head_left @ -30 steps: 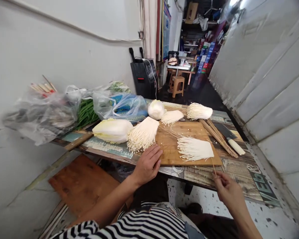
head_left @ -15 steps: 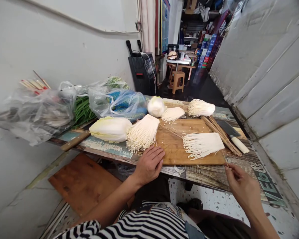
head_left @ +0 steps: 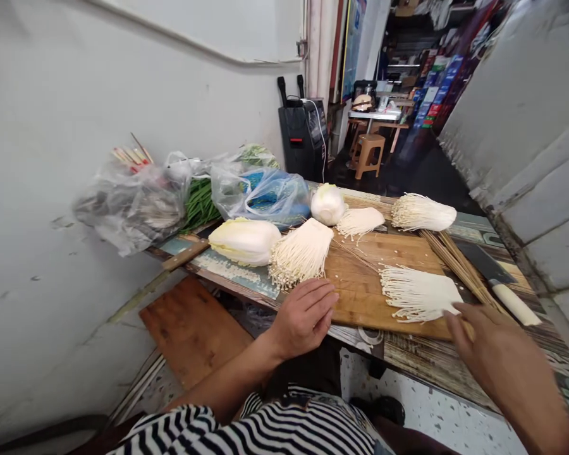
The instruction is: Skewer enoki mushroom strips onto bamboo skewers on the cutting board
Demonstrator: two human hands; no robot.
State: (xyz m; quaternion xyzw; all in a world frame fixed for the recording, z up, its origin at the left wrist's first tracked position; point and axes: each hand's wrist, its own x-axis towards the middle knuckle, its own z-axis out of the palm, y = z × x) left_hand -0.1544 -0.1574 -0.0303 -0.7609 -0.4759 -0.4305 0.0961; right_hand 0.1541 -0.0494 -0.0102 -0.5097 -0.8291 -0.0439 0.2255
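Observation:
A flat fan of enoki mushrooms [head_left: 420, 294] lies on the wooden cutting board [head_left: 360, 297], its trimmed end to the right. My right hand [head_left: 490, 338], slightly blurred, pinches that end between thumb and index finger. My left hand [head_left: 306, 313] rests with loosely bent fingers at the board's front left corner, apparently empty. Just beyond it, a thicker enoki bunch [head_left: 303, 253] leans against a long napa cabbage [head_left: 245, 241]. A thin skewer [head_left: 355, 254] lies across the board toward the fan's loose tips.
Behind the board are a round white cabbage [head_left: 328, 204], a small enoki piece [head_left: 359, 221] and another enoki bunch [head_left: 423, 212]. Bamboo skewers [head_left: 459, 262] and a cleaver [head_left: 516, 303] lie at right. Plastic bags [head_left: 260, 196] and green vegetables [head_left: 201, 203] line the wall.
My right hand has moved from a thin stick at the board's front right corner up to the enoki fan's trimmed end. The view has swung left; my left hand stays by the board corner.

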